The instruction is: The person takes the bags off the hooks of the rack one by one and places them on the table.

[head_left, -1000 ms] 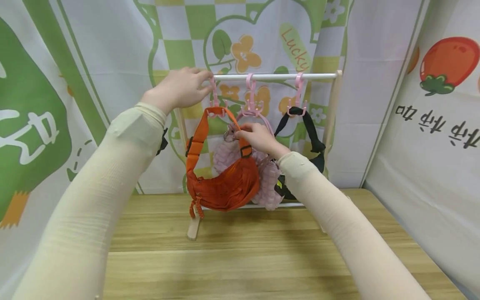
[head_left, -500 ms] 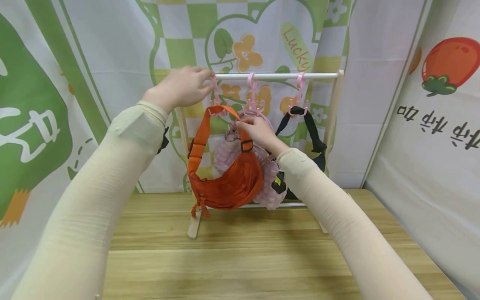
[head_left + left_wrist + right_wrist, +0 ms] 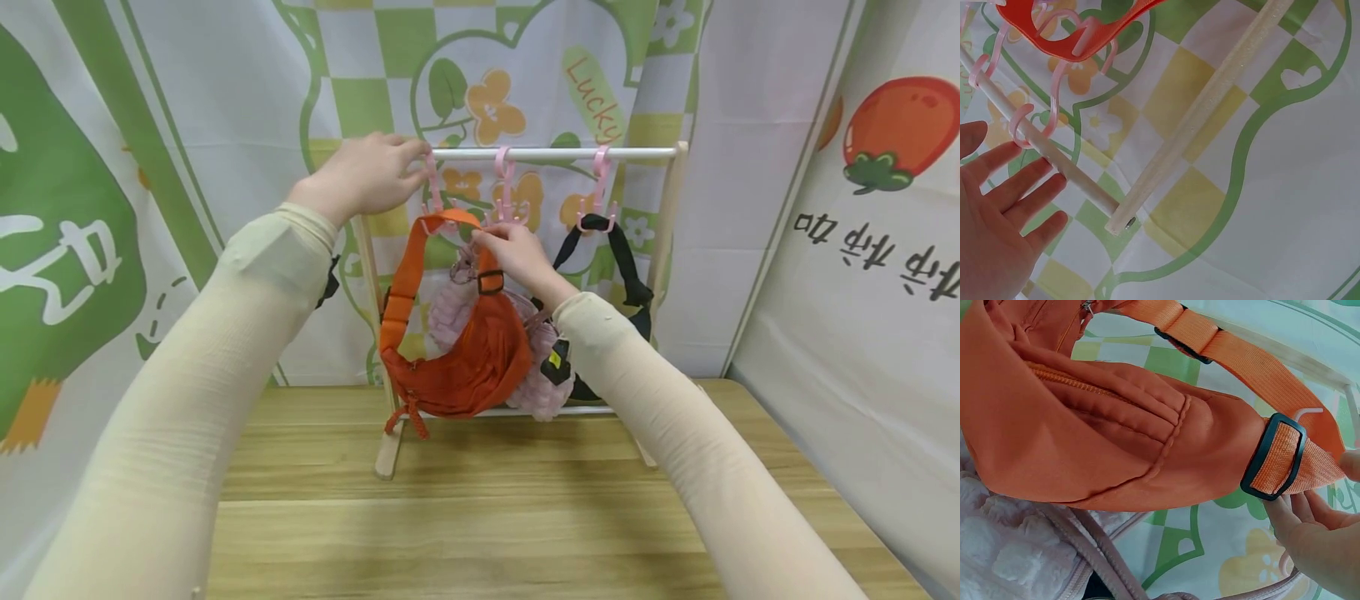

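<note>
An orange waist bag (image 3: 468,367) hangs at the left end of the rack, its strap (image 3: 406,271) looped over a pink hook (image 3: 433,185). My right hand (image 3: 517,260) pinches the strap's right side just above the black buckle (image 3: 1272,456), with the thumb in front and the fingers behind in the right wrist view. My left hand (image 3: 371,177) is up at the rail (image 3: 555,154), fingers fairly straight and fingertips (image 3: 1016,150) right at the hook's top loop. In the left wrist view the strap lies in the hook's prongs.
Behind the orange bag a fluffy pink bag (image 3: 542,379) hangs from the middle hook (image 3: 504,187). A black bag (image 3: 626,267) hangs on the right hook (image 3: 598,179). The rack's wooden foot (image 3: 387,454) stands on the wooden table (image 3: 480,517), with a printed curtain behind.
My right hand has risen slightly, lifting the strap's right side closer to the hook; the orange bag has swung a little right. My left hand stays at the rail.
</note>
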Available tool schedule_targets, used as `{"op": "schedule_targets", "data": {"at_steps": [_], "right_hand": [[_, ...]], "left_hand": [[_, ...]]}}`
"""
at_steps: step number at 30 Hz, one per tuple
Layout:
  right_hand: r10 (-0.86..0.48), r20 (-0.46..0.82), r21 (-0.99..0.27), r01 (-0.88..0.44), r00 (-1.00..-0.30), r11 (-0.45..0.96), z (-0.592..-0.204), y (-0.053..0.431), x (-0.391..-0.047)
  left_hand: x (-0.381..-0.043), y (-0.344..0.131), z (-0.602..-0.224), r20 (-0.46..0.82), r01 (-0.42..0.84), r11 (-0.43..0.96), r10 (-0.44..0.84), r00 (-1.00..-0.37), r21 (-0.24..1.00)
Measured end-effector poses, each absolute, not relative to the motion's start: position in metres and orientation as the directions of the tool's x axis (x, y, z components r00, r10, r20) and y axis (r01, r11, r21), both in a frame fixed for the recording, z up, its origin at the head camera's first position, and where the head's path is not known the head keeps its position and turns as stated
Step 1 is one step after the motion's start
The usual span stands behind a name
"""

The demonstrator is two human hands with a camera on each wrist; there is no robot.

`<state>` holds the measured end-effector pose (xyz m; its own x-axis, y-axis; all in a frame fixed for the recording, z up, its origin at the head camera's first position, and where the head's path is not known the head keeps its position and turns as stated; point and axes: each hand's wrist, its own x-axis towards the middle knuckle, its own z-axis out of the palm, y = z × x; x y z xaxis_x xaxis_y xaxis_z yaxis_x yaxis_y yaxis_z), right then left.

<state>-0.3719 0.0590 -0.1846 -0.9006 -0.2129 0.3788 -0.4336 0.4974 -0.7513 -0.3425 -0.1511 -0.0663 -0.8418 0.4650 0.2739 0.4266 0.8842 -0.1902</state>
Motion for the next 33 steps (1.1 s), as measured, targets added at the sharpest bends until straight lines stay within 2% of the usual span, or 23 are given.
{"op": "schedule_targets", "data": {"at_steps": [12, 33], "right_hand": [[-0.19, 0.376, -0.78, -0.42, -0.907, 0.464, -0.175, 0.055, -0.365], [-0.146, 0.442, -0.793, -0.462, -0.885, 0.397, -0.161, 0.053, -0.364]], "left_hand": [[-0.342, -0.15, -0.069, 0.286, 0.421, 0.888, 0.458, -0.842, -0.182], [-0.344, -0.149, -0.067, 0.303, 0.424, 0.887, 0.462, -0.834, -0.184]]}}
